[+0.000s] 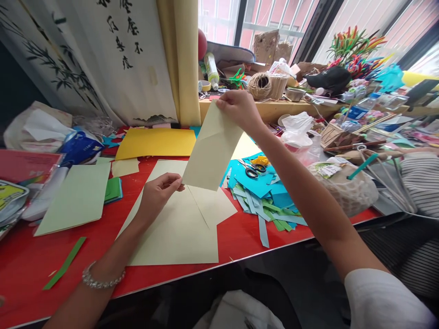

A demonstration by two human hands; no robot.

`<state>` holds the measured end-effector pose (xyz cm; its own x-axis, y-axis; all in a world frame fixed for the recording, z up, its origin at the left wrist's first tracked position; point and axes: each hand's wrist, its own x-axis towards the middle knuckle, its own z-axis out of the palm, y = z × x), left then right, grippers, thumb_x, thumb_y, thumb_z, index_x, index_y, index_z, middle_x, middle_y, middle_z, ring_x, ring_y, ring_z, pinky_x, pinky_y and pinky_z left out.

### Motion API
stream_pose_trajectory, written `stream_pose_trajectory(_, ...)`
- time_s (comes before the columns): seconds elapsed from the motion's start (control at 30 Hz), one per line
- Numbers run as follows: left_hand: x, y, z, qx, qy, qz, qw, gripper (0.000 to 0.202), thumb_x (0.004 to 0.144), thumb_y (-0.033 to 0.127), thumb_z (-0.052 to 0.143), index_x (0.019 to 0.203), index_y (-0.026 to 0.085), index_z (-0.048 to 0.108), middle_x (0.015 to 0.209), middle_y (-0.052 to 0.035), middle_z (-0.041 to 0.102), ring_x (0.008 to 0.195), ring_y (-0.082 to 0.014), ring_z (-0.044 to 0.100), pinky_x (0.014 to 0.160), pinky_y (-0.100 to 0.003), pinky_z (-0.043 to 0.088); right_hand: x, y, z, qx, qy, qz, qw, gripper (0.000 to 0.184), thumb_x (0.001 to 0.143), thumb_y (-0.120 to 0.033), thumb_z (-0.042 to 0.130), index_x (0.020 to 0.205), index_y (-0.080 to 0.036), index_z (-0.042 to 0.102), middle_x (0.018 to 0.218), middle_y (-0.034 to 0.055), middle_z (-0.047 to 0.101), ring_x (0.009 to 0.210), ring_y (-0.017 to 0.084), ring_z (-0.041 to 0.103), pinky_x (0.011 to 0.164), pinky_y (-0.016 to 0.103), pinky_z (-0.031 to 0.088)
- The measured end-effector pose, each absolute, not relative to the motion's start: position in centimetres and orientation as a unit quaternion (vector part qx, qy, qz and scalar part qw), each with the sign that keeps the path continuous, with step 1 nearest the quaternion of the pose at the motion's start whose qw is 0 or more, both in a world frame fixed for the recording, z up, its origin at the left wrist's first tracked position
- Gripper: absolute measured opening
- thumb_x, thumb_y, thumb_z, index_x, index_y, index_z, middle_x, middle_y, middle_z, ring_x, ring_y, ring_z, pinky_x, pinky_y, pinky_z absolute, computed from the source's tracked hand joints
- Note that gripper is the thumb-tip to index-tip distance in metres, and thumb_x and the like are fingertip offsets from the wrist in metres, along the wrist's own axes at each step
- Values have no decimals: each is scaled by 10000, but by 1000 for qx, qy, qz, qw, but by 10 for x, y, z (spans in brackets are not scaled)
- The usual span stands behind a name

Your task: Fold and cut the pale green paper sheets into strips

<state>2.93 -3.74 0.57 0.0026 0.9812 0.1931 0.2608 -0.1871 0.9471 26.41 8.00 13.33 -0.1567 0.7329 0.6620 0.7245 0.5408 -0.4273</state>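
A pale green-cream piece of paper (pixel 213 151) is held up above the red table, tilted. My right hand (pixel 238 107) pinches its top edge. At its lower left corner my left hand (pixel 161 194) closes thumb and fingers on the same piece. Below lies a large pale sheet (pixel 171 242) with another pale piece (pixel 222 208) overlapping its right side. Scissors (pixel 254 169) with black handles rest to the right on blue paper (pixel 252 183), beside a heap of blue and green paper strips (pixel 274 212).
Yellow card (pixel 156 142) lies at the back of the red table (pixel 92 256). Folded pale green sheets (pixel 75 196), a green pad (pixel 113 189) and a green strip (pixel 65 263) are on the left. Twine (pixel 259 85) and craft supplies crowd the windowsill. A netted coconut (pixel 346 187) stands at right.
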Motion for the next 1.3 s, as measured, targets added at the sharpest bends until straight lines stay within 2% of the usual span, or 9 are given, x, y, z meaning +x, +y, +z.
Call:
stream_pose_trajectory(0.3,30,-36,-2,661,533,445,284,153,741,363,607,713,219,648,707,-4,668,699,-174,653,713,-283,505,283,86,156,-478,-727,-22,492,186,826,-264,557,655,-191,559,659,4,560,651,121,487,624,286,362)
stream_pose_trajectory(0.43,31,-31,16,621,550,516,212,238,800,413,533,884,225,653,861,-27,684,803,-178,650,750,-289,502,276,64,149,-461,-764,8,451,175,810,-244,553,663,-157,591,668,3,586,698,132,522,658,283,377)
stream_pose_trajectory(0.6,57,-25,79,672,482,547,132,307,826,416,529,1037,226,648,1055,-33,664,1006,-176,598,818,-247,474,252,32,141,-387,-804,72,447,143,830,-206,511,781,-140,628,754,-3,612,745,115,543,675,245,393)
stream_pose_trajectory(0.67,70,-20,102,694,457,540,133,320,827,421,533,1030,207,658,1027,-29,672,958,-175,613,802,-254,471,244,22,142,-366,-815,84,441,147,844,-217,504,791,-146,622,757,-6,609,750,114,547,681,241,397)
stream_pose_trajectory(0.73,78,-15,116,700,444,544,136,321,820,447,539,932,186,690,903,-20,688,856,-176,631,748,-266,475,239,14,143,-369,-818,84,434,160,863,-239,488,811,-156,614,771,-5,610,768,122,553,696,248,404)
stream_pose_trajectory(0.83,83,-13,120,691,437,559,140,337,801,474,556,841,177,711,752,-6,678,759,-177,627,685,-276,471,236,7,144,-389,-813,72,427,170,883,-280,470,889,-174,603,824,4,612,804,137,564,714,265,412)
stream_pose_trajectory(0.93,83,-16,115,685,430,570,144,269,802,410,573,824,190,726,754,1,683,764,-176,623,685,-282,465,233,2,143,-389,-818,65,418,163,872,-292,496,950,-192,598,878,6,610,852,150,570,735,277,417)
stream_pose_trajectory(1.17,82,-19,109,652,400,602,230,204,772,338,604,703,188,724,678,24,627,778,-183,610,716,-320,478,219,-5,139,-373,-825,33,423,155,886,-221,482,804,-180,607,817,-4,611,814,140,566,730,269,397)
stream_pose_trajectory(1.3,77,-22,104,639,390,605,271,154,748,294,623,699,197,732,664,29,640,770,-181,622,734,-329,504,220,0,150,-396,-811,-15,429,164,872,-253,539,733,-176,580,784,8,621,769,151,560,705,278,388)
